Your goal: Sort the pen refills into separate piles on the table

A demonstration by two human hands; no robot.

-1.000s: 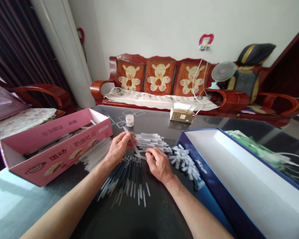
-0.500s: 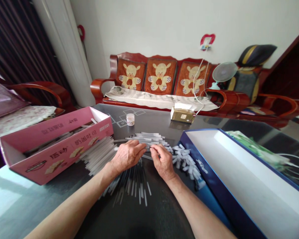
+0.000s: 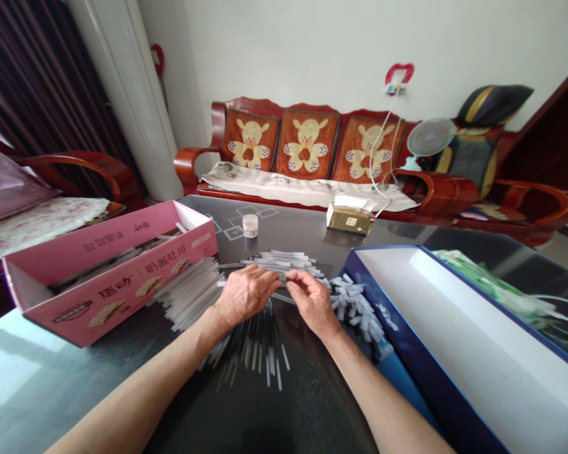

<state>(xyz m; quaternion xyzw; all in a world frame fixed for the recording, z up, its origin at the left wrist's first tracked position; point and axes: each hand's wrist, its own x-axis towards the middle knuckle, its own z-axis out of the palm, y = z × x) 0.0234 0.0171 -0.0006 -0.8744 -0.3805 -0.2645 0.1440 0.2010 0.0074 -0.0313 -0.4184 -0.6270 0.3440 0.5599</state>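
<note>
My left hand (image 3: pixel 250 292) is closed, palm down, over the middle of the dark table. A pale end of a thin plastic tube (image 3: pixel 221 284) sticks out on its left side. Close to its fingertips, my right hand (image 3: pixel 313 304) pinches with thumb and forefinger; what lies in that pinch is too small to make out. Behind both hands lies a heap of thin white tubes (image 3: pixel 284 258). Longer translucent tubes (image 3: pixel 192 293) are stacked to the left. Dark thin sticks with pale ends (image 3: pixel 267 359) fan out below. Short pieces with clear ends (image 3: pixel 355 302) are piled to the right.
A pink box (image 3: pixel 137 271) holding tubes stands at the left. An open blue box (image 3: pixel 459 340) with a white inside is at the right, beside a green packet (image 3: pixel 497 284). A small white tub (image 3: pixel 250 226) and a tissue pack (image 3: pixel 349 218) stand farther back.
The fingers of my right hand have straightened slightly and closed in by my left fingertips. My left hand stays almost in place. The whole view has shifted a little.
</note>
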